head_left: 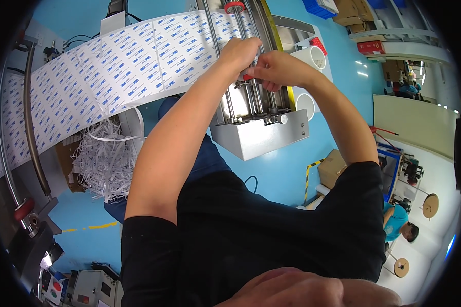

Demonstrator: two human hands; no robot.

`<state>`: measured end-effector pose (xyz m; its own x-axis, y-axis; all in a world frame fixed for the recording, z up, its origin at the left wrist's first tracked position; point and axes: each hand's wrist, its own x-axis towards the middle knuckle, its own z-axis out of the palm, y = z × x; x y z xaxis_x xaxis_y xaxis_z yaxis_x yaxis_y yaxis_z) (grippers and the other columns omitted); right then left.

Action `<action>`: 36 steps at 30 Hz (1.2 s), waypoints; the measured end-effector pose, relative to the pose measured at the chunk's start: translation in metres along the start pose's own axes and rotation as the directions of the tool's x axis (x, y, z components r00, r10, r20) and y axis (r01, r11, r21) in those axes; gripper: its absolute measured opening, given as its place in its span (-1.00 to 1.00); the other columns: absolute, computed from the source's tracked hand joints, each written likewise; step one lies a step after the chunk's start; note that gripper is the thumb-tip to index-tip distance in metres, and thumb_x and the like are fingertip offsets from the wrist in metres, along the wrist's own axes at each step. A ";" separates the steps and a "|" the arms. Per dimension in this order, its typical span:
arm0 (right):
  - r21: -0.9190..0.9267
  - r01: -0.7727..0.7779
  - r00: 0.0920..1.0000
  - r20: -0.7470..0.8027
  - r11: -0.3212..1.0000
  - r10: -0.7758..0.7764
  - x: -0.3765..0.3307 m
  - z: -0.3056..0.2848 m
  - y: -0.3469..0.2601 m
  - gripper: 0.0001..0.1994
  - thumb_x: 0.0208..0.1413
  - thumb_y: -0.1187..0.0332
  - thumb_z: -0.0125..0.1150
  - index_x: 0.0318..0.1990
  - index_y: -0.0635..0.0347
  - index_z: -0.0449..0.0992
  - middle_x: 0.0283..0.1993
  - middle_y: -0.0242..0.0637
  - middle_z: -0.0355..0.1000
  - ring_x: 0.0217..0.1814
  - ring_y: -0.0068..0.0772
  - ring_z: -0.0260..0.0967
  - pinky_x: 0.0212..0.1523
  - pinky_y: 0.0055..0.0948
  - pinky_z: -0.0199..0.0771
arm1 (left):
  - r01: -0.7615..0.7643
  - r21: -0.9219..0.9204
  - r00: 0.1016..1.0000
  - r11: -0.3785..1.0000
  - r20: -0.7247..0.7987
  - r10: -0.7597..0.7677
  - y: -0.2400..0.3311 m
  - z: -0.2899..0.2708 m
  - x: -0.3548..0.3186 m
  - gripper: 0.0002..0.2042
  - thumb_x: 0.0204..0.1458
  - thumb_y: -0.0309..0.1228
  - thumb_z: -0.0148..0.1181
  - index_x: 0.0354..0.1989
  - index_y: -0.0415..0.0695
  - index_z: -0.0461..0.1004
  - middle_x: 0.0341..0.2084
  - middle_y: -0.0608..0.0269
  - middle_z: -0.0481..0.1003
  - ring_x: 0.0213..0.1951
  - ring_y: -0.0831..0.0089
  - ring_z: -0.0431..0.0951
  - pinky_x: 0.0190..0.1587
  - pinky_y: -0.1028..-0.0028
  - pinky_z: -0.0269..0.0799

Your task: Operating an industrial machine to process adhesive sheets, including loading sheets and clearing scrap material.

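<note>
Reaching both hands over grey roller machine (261, 134). My left hand (239, 52) rests curled on steel rollers (251, 97); my right hand (279, 70) pinches small red part (247, 78) beside them. Wide white printed sheet (102, 77) feeds in from left; shredded paper strips (105, 163) piled below.
</note>
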<state>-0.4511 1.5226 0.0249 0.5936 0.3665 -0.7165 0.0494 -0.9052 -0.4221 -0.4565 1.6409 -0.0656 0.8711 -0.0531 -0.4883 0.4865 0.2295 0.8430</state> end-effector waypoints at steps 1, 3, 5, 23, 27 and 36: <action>-0.128 0.005 1.000 -0.003 0.992 -0.005 -0.001 0.001 -0.003 -0.71 0.17 0.22 0.09 -0.35 0.34 0.42 -0.47 -0.21 0.46 -0.45 -0.46 0.48 -0.42 -0.51 0.54 | 0.003 -0.027 1.000 1.000 0.011 -0.003 0.000 0.000 0.001 -0.63 -0.02 -0.17 0.05 -0.39 -0.33 0.45 -0.48 0.13 0.42 -0.45 0.40 0.36 -0.36 0.40 0.28; -0.072 0.017 1.000 -0.007 0.997 -0.018 0.002 0.000 0.004 -0.72 0.16 0.23 0.09 -0.35 0.34 0.42 -0.48 -0.21 0.46 -0.46 -0.46 0.48 -0.43 -0.51 0.54 | -0.002 -0.018 1.000 1.000 0.007 0.002 0.000 0.001 0.001 -0.63 -0.02 -0.17 0.05 -0.39 -0.33 0.45 -0.48 0.13 0.42 -0.45 0.39 0.37 -0.36 0.40 0.28; -0.016 0.030 0.999 -0.011 0.999 -0.030 0.005 -0.001 0.015 -0.73 0.16 0.25 0.10 -0.34 0.34 0.42 -0.48 -0.22 0.46 -0.47 -0.46 0.48 -0.44 -0.51 0.54 | -0.006 -0.011 1.000 1.000 0.004 0.006 0.001 0.001 -0.001 -0.63 -0.03 -0.17 0.05 -0.39 -0.33 0.45 -0.48 0.13 0.43 -0.44 0.39 0.38 -0.35 0.39 0.28; 0.220 0.091 0.990 0.083 0.971 -0.112 0.002 -0.010 0.031 -0.84 0.20 0.44 -0.05 -0.21 0.37 0.41 -0.40 -0.21 0.46 -0.36 -0.47 0.49 -0.35 -0.52 0.57 | -0.018 0.034 1.000 0.999 -0.007 0.018 0.004 0.001 -0.005 -0.52 -0.10 -0.16 0.08 -0.27 -0.46 0.48 -0.30 -0.12 0.51 -0.25 0.18 0.50 -0.22 0.30 0.37; 0.244 0.143 0.984 0.064 0.959 -0.163 -0.002 -0.008 0.033 -0.83 0.23 0.39 -0.06 -0.22 0.30 0.41 -0.39 -0.30 0.46 -0.39 -0.54 0.46 -0.38 -0.56 0.52 | 0.007 0.017 1.000 1.000 -0.004 -0.007 0.003 0.000 -0.003 -0.51 -0.11 -0.15 0.08 -0.25 -0.45 0.47 -0.29 -0.11 0.50 -0.25 0.18 0.50 -0.22 0.31 0.37; -0.442 0.056 0.947 -0.262 0.895 -0.188 -0.005 0.016 0.011 -0.53 0.13 -0.07 0.03 -0.33 0.27 0.43 -0.56 -0.19 0.42 -0.54 -0.31 0.43 -0.47 -0.36 0.42 | -0.006 -0.049 1.000 0.999 0.012 0.007 -0.004 0.001 0.006 -0.64 -0.03 -0.16 0.07 -0.38 -0.30 0.43 -0.54 0.22 0.36 -0.50 0.45 0.29 -0.41 0.41 0.24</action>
<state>-0.4661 1.5141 0.0145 0.7627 0.4612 -0.4534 0.4324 -0.8850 -0.1730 -0.4534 1.6387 -0.0720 0.8752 -0.0635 -0.4796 0.4772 0.2771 0.8340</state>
